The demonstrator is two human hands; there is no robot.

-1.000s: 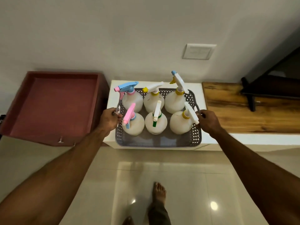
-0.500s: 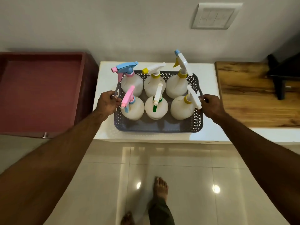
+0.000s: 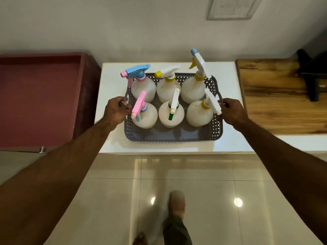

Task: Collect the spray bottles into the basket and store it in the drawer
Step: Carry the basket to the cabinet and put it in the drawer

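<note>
The basket (image 3: 173,134), a grey perforated plastic one, sits on the white worktop (image 3: 113,138) with six spray bottles (image 3: 170,114) standing upright in it, three at the back and three in front, packed close so they prop one another. The left hand (image 3: 115,110) is curled round the handle on the basket's left rim, and the right hand (image 3: 232,112) is curled round the handle on the right rim. Holding both ends looks meant to keep the load level, since the tall bottles would tip easily. Collecting seems finished; the carry to the drawer (image 3: 39,101) is what remains. That dark red drawer stands pulled out just left of the worktop, its inside bare. To the right lies a wooden top (image 3: 283,106) with a dark object on it. A pale wall with a switch plate (image 3: 231,7) rises behind, and glossy floor tiles (image 3: 212,200) reflect ceiling lights below, where a foot shows.
</note>
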